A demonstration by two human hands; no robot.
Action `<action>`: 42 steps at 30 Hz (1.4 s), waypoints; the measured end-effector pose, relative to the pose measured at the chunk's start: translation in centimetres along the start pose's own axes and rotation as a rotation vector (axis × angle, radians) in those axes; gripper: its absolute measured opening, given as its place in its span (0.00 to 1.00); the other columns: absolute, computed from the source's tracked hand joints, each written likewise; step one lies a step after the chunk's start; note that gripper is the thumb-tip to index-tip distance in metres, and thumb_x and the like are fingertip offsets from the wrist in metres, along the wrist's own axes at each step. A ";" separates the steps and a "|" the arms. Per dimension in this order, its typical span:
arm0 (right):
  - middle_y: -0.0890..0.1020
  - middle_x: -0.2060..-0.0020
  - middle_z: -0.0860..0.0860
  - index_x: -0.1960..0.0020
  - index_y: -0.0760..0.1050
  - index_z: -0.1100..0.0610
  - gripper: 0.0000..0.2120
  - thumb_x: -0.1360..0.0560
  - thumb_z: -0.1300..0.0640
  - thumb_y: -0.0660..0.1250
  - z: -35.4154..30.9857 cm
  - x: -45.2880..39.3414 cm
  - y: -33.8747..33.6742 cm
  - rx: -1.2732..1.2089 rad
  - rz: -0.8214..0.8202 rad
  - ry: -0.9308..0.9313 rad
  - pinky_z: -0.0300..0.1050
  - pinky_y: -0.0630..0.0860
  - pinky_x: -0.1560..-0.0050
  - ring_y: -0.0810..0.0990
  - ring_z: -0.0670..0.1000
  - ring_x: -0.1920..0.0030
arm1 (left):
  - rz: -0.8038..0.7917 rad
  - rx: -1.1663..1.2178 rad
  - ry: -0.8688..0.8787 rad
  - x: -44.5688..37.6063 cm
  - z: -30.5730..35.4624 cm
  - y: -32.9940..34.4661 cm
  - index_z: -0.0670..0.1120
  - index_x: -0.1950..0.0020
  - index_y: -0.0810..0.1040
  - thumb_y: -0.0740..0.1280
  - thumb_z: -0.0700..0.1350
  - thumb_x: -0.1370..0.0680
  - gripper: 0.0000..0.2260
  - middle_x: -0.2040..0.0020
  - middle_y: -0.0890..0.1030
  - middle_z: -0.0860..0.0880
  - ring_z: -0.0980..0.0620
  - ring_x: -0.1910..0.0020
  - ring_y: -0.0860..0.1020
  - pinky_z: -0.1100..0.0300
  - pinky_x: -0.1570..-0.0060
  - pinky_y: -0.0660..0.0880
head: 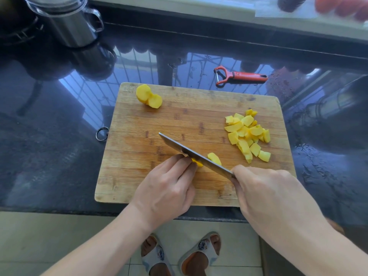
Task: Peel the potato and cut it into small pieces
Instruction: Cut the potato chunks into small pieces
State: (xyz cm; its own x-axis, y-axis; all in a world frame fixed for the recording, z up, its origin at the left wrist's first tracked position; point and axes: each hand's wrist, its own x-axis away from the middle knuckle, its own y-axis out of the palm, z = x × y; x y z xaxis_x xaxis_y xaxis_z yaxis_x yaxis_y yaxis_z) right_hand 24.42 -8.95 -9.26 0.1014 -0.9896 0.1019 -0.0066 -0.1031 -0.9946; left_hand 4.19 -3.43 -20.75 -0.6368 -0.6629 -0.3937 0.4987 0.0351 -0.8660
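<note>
Potato work sits on the wooden cutting board [139,156], on the dark counter [49,146]. The right hand [266,192] grips the knife [191,153]; the left hand [169,188] pinches a potato slice [197,162] under the blade. Cut pieces [248,134] lie at three o'clock, the peeled potato chunk [148,96] at eleven, the red peeler [239,76] at one.

The board [139,176] has bare wood across its left half and middle, open between the potato chunk [148,96] at the far left corner and the heap of pieces [248,134] at the right. The knife [191,154] lies slantwise across the near middle, with both hands at it, barring that part. On the table [49,146], the left side is open up to the steel pot [67,22]; the peeler [239,75] lies just behind the board.
</note>
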 end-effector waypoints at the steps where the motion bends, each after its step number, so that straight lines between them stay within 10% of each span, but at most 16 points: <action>1: 0.71 0.74 0.45 0.62 0.69 0.50 0.14 0.30 0.61 0.74 -0.1 0.0 0.0 0.010 -0.004 0.004 0.49 0.70 0.80 0.73 0.55 0.77 | 0.000 0.001 -0.001 0.0 0.0 0.0 0.33 0.41 0.83 0.62 0.36 0.23 0.15 0.47 0.83 0.38 0.38 0.47 0.81 0.51 0.37 0.78; 21: 0.72 0.72 0.45 0.62 0.68 0.49 0.12 0.20 0.52 0.64 -0.6 -1.8 0.2 -0.217 0.043 0.042 0.50 0.74 0.74 0.73 0.50 0.73 | 0.001 -0.003 0.005 0.1 0.0 0.0 0.32 0.42 0.83 0.63 0.35 0.22 0.14 0.49 0.82 0.37 0.37 0.47 0.81 0.49 0.41 0.79; 31: 0.67 0.74 0.43 0.62 0.64 0.46 0.17 0.25 0.56 0.71 -0.6 -0.8 -0.3 -0.106 -0.023 0.047 0.38 0.56 0.76 0.64 0.48 0.76 | -0.011 -0.013 0.010 0.1 0.0 0.1 0.33 0.40 0.83 0.62 0.36 0.22 0.16 0.46 0.83 0.38 0.37 0.46 0.82 0.49 0.42 0.80; 42: 0.77 0.64 0.46 0.56 0.67 0.49 0.07 0.20 0.56 0.63 -2.0 -2.3 0.0 -0.113 -0.121 0.034 0.50 0.76 0.65 0.78 0.54 0.65 | -0.003 -0.003 -0.008 0.0 0.1 -0.1 0.33 0.41 0.83 0.62 0.36 0.24 0.15 0.48 0.83 0.39 0.38 0.48 0.82 0.50 0.43 0.80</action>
State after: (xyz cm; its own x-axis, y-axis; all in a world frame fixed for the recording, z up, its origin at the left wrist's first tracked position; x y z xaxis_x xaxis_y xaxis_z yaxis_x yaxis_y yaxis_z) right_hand 22.24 -6.89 -9.51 0.0742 -0.9720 0.2229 -0.1083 -0.2301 -0.9671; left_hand 4.20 -3.53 -20.64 -0.6338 -0.6688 -0.3886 0.4951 0.0351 -0.8681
